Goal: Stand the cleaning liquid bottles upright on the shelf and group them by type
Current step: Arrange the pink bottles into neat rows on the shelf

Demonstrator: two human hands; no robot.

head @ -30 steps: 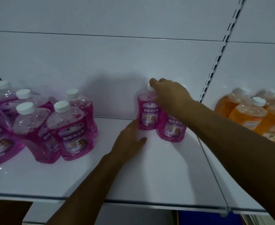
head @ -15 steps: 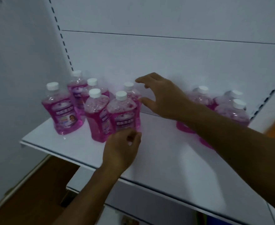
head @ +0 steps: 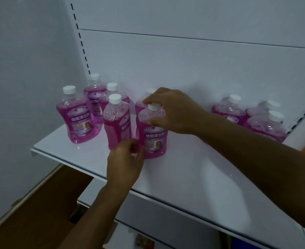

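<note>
Nine clear plastic bottles of pink cleaning liquid with white screw caps point(head: 77, 115) upright on one white metal shelf point(head: 193, 177): six at left, three at right. Two bare hands.

Six bottles point(head: 118, 123) stand left on the shelf point(head: 193, 177), three bottles point(head: 252, 117) right.

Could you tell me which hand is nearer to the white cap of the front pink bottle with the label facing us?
The right hand: its fingers curl around the white cap at the neck. The left hand is lower, at the base of that pink bottle.
</note>
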